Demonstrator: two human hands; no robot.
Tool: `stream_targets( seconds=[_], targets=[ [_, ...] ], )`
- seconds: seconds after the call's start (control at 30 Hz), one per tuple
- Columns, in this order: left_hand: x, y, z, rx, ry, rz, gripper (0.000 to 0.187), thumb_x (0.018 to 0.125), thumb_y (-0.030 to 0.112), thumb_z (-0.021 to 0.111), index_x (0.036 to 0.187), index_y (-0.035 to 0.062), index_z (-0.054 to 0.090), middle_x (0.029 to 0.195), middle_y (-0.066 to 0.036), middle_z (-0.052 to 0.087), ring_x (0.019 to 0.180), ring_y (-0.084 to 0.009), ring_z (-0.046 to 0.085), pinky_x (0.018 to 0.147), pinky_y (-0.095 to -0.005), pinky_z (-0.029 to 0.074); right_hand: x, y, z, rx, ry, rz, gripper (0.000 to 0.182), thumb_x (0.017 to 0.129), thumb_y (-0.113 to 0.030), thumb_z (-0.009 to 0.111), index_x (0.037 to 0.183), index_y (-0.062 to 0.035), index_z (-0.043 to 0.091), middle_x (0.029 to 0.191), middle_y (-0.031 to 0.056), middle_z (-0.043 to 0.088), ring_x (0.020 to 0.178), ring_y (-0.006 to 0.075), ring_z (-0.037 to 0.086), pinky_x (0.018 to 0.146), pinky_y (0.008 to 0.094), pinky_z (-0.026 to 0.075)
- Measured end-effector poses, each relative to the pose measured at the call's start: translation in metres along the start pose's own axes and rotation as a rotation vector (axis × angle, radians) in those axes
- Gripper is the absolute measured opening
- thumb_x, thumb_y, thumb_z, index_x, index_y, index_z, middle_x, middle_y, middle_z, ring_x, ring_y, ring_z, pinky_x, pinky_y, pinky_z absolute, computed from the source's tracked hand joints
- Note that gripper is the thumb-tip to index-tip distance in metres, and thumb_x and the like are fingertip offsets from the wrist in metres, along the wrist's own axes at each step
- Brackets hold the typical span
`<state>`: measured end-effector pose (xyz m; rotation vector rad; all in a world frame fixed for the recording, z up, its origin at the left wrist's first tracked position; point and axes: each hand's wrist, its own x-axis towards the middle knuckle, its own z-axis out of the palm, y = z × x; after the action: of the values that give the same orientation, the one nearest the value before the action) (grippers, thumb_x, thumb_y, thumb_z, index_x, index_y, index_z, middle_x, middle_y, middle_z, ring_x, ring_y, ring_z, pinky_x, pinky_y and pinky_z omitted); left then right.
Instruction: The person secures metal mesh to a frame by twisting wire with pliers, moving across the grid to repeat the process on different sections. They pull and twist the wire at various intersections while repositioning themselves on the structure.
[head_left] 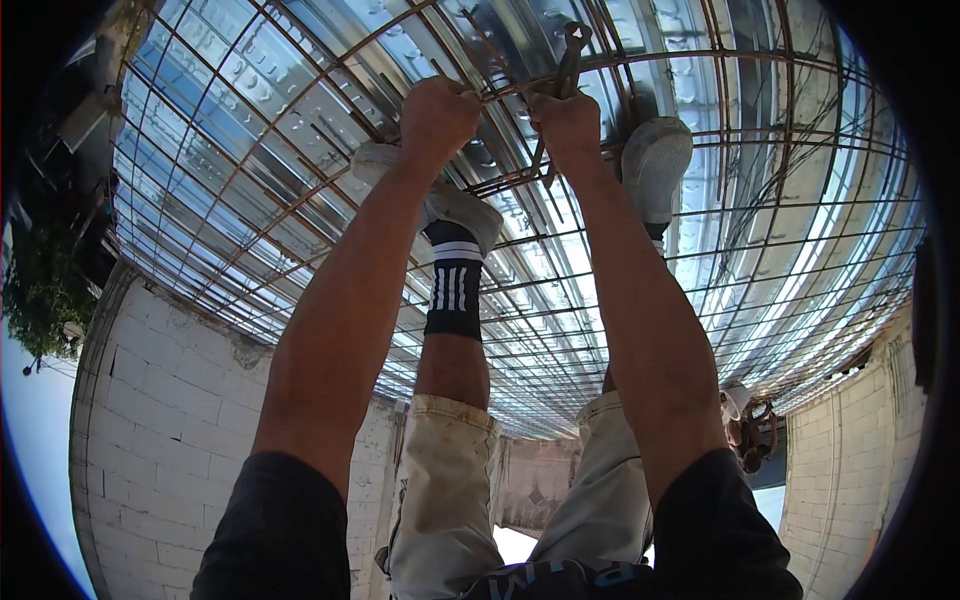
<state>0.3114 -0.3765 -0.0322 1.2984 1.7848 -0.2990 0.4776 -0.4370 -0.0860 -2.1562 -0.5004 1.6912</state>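
Observation:
My left hand (438, 120) is closed at a bar of the rusty rebar mesh (300, 203); what its fingers grip is too small to tell. Close beside it, my right hand (568, 125) is wrapped round metal pincers (571, 68). Their rounded head points toward the top of the view, and a handle shows below the fist. Between both fists runs a rebar rod. The mesh lies over shiny corrugated metal sheets (400, 50).
Grey shoes (465, 215) (657, 165) stand on the mesh. Loose thin wires or rods (770, 190) lie at the right. White block walls (160, 400) (845, 450) border both sides. Another person (750, 430) is farther off at the lower right.

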Motion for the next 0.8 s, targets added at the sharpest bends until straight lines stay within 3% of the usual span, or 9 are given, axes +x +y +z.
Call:
stream_targets(
  seconds=[0.13,0.27,0.37,0.47,0.57,0.67,0.8],
  targets=[
    [-0.004,-0.006,0.051,-0.192,0.06,-0.059,0.027,0.084,0.024,0.062,0.081,-0.0024,0.069,0.075,-0.019,0.069,0.077,-0.0336,0.069,0.072,-0.0427,0.055,-0.017,-0.001,0.023,0.366,0.025,0.181,0.016,0.078,-0.007,0.071,0.083,0.0073,0.067,0.072,0.0098,0.064,0.066,0.0182,0.063,0.058,0.0313,0.048],
    [-0.018,0.027,0.033,-0.764,-0.056,-0.437,0.016,0.085,0.015,0.063,0.085,0.0008,0.069,0.076,-0.013,0.069,0.072,-0.0255,0.068,0.065,-0.037,0.054,-0.032,-0.009,0.031,0.584,0.083,0.165,0.014,0.078,-0.006,0.07,0.084,0.0062,0.067,0.074,0.0103,0.065,0.065,0.0196,0.062,0.058,0.0331,0.049],
    [-0.029,0.045,0.013,-1.104,-0.096,-0.715,0.012,0.09,0.012,0.064,0.097,0.0022,0.066,0.087,-0.011,0.065,0.076,-0.0216,0.063,0.071,-0.0339,0.055,-0.029,0.001,0.031,0.455,0.097,0.058,0.016,0.076,-0.009,0.066,0.082,0.0067,0.065,0.072,0.0117,0.067,0.06,0.019,0.063,0.055,0.0355,0.047],
    [-0.023,0.013,0.033,-1.486,-0.247,-0.773,0.009,0.092,0.009,0.061,0.096,0.0012,0.063,0.087,-0.01,0.063,0.082,-0.0223,0.062,0.073,-0.0358,0.056,-0.03,-0.012,0.019,0.553,0.059,0.295,0.012,0.08,-0.007,0.068,0.086,0.0036,0.069,0.074,0.0097,0.066,0.063,0.0196,0.061,0.059,0.0326,0.048],
    [-0.014,0.002,0.035,-1.491,-0.299,-0.789,0.009,0.094,0.009,0.059,0.095,0.0001,0.062,0.081,-0.009,0.061,0.079,-0.0226,0.063,0.073,-0.0374,0.057,-0.019,-0.013,0.01,0.454,0.006,0.356,0.013,0.081,-0.006,0.067,0.089,0.0038,0.069,0.074,0.0096,0.066,0.063,0.0192,0.061,0.06,0.032,0.049],
    [0.001,0.0,0.027,-1.402,-0.174,-0.95,0.01,0.095,0.01,0.059,0.096,0.0004,0.062,0.081,-0.009,0.061,0.077,-0.0226,0.063,0.072,-0.0372,0.058,-0.021,-0.011,0.006,0.438,-0.006,0.294,0.012,0.082,-0.005,0.066,0.089,0.0039,0.069,0.074,0.0094,0.066,0.063,0.0188,0.061,0.061,0.0316,0.05],
    [0.004,0.001,0.02,-1.323,-0.292,-0.916,0.011,0.095,0.011,0.059,0.094,0.0009,0.062,0.082,-0.008,0.063,0.075,-0.0217,0.064,0.072,-0.0363,0.058,-0.03,-0.019,0.019,0.617,0.053,0.434,0.014,0.078,-0.006,0.068,0.086,0.006,0.069,0.076,0.012,0.067,0.062,0.0194,0.063,0.058,0.0325,0.047]
  ],
)
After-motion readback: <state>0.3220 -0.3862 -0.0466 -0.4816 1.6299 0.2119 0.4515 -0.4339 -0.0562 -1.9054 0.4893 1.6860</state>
